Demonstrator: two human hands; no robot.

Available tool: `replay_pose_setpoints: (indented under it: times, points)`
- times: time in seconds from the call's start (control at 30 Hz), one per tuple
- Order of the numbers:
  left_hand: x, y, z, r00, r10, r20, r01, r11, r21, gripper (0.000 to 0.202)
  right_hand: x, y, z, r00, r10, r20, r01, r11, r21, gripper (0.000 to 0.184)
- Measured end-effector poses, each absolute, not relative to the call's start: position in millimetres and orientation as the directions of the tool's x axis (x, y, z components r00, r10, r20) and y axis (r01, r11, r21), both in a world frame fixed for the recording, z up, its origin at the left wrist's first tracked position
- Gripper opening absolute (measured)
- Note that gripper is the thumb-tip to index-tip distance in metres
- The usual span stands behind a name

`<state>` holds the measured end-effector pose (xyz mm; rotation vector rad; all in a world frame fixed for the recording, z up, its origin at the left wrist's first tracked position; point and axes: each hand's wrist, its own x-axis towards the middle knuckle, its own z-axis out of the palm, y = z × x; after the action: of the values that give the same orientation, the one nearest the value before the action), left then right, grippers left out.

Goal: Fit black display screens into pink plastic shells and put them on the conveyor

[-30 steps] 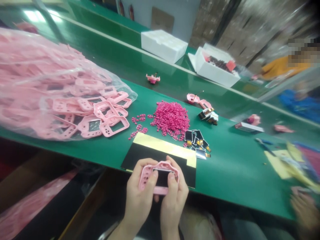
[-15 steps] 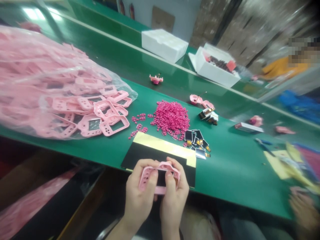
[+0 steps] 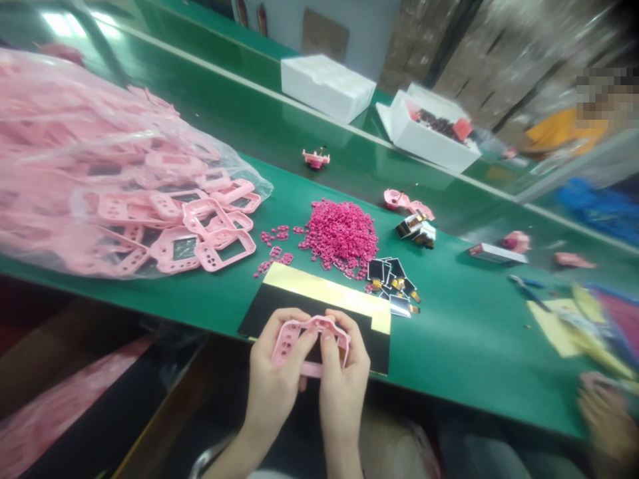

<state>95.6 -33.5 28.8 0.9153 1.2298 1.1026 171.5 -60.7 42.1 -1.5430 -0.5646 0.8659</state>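
Between my two hands is a pink plastic casing (image 3: 285,342) with a large window and small round holes on its left side. My left hand (image 3: 274,369) grips its left end, and my right hand (image 3: 344,372) grips the right end. Both thumbs press close together at the casing's upper inner edge; whatever lies under them is hidden. Behind the hands lies a black mat (image 3: 279,303) with a yellow strip (image 3: 319,287). Beyond it sits a heap of small magenta button pieces (image 3: 342,233). Small display screens with orange ribbon ends (image 3: 399,305) lie right of the mat.
A clear bag of pink casings (image 3: 100,166) covers the left of the green table (image 3: 464,332). White foam boxes (image 3: 327,90) stand on the conveyor behind, which carries pink assemblies (image 3: 316,159). At the far right are pliers (image 3: 525,287) and another person's hand (image 3: 604,406).
My thumbs have moved up and closer together on the casing, which is tilted a little differently and slightly farther left. The pink assemblies on the conveyor have shifted slightly right.
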Motion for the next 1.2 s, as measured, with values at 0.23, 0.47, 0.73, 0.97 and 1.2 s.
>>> replay_pose_setpoints:
  times: [0.23,0.47,0.73,0.97,1.2]
  points:
    - [97,-19,26,-0.060,0.955,-0.291,-0.128,0.282,0.951,0.020,243,-71,9,0.580,0.777,0.244,0.575,-0.178,-0.798,0.032]
    - [104,-20,23,0.089,0.948,-0.305,-0.257,0.317,0.913,0.022,269,-83,-16,0.409,0.806,0.428,0.840,-0.148,-0.523,0.025]
    - [110,-17,24,0.019,0.947,-0.321,-0.159,0.320,0.934,0.019,280,-84,-23,0.352,0.821,0.449,0.834,-0.057,-0.549,0.010]
    - [111,-13,24,0.096,0.935,-0.342,-0.145,0.353,0.924,0.022,262,-94,1,0.543,0.721,0.430,0.674,-0.070,-0.735,0.013]
    - [108,-16,28,0.218,0.929,-0.297,-0.192,0.340,0.921,0.028,221,-82,40,0.332,0.942,-0.042,0.341,-0.161,-0.926,0.020]
